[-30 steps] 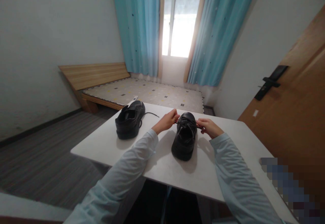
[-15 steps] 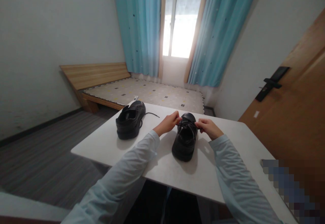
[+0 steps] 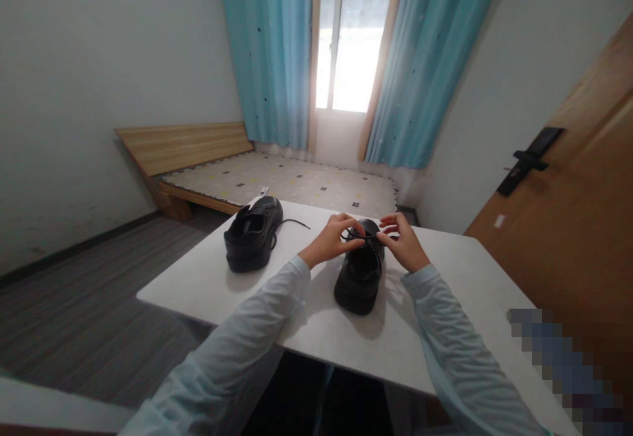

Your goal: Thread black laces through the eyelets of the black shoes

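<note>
A black lace-up shoe point(image 3: 357, 291) stands on the white table in front of me, its toe pointing away. My left hand point(image 3: 332, 241) is over the shoe's left side, thumb and finger closed on a dark shoelace point(image 3: 349, 233) that curves out by the fingertips. On the shoe's right side, my right hand point(image 3: 403, 243) pinches lace between thumb and forefinger, its other fingers loosely extended. The fingers partly cover the toe and the lacing. A second black shoe point(image 3: 250, 241) sits to the left, one lace end trailing onto the tabletop.
The white table point(image 3: 198, 284) has its near edge just before my body. Beyond it lies a low bed point(image 3: 297, 175) with a patterned mattress, under a window with blue curtains point(image 3: 271, 60). A wooden door point(image 3: 583, 179) is at right. A pixelated patch covers the table's right edge.
Both hands have come closer together over the shoe's lacing. Earlier they held the laces out to either side in closed fists; now they hold them by the fingertips. Both shoes stay put.
</note>
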Available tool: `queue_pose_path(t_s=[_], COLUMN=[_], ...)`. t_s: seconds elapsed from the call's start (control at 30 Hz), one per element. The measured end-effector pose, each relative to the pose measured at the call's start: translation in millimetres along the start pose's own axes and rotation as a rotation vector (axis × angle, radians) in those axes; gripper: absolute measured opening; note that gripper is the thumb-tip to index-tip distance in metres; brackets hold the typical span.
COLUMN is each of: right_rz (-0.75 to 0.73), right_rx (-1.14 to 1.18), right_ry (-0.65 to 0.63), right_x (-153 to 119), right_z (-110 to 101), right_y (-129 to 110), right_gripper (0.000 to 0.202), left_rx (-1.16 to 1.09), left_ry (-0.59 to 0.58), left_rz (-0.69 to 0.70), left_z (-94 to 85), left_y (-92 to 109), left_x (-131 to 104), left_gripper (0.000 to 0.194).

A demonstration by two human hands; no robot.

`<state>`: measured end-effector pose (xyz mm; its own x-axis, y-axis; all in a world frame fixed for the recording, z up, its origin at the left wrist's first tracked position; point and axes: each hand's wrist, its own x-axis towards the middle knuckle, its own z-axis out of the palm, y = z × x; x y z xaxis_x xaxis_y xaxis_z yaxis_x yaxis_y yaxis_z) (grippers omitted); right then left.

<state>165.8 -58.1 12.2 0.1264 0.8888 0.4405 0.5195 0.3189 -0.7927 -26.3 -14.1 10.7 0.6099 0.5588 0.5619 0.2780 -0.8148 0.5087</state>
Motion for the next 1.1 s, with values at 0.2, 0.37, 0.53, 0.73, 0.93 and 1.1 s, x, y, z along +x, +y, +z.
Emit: queue_pose_path(t_s=[0.2,0.37,0.53,0.73,0.93,1.1], right_rz=[-0.086,-0.097,0.027,0.111,0.143,0.151], right_rx=[0.001,0.059,0.157,0.170,0.196,0.212], right_ry=[-0.242,-0.283,-0.225,-0.223,-0.201,-0.188], right_x=[-1,1,4,5,5,5], right_z=[-1,0,0,-1,0,1], right_y=[0,3,8,5,3,3], right_gripper=[0.038,0.034,0.022,0.028,0.031,0.032], left_rx=[0.150,0.308,0.568,0.781,0.895,0.931], left_ry=[-0.092,-0.140,-0.263,-0.405,-0.430,-0.456], left_rz=[0.031,0.087,0.269,0.403,0.454,0.484], left_z=[2.7,1.8,-8.3,-7.4,1.3,12.9], left_y=[1,6,26,43,46,45], left_x=[-3,0,5,15,23,26], left_gripper=[0.015,0.016,0.010,0.017,0.023,0.022])
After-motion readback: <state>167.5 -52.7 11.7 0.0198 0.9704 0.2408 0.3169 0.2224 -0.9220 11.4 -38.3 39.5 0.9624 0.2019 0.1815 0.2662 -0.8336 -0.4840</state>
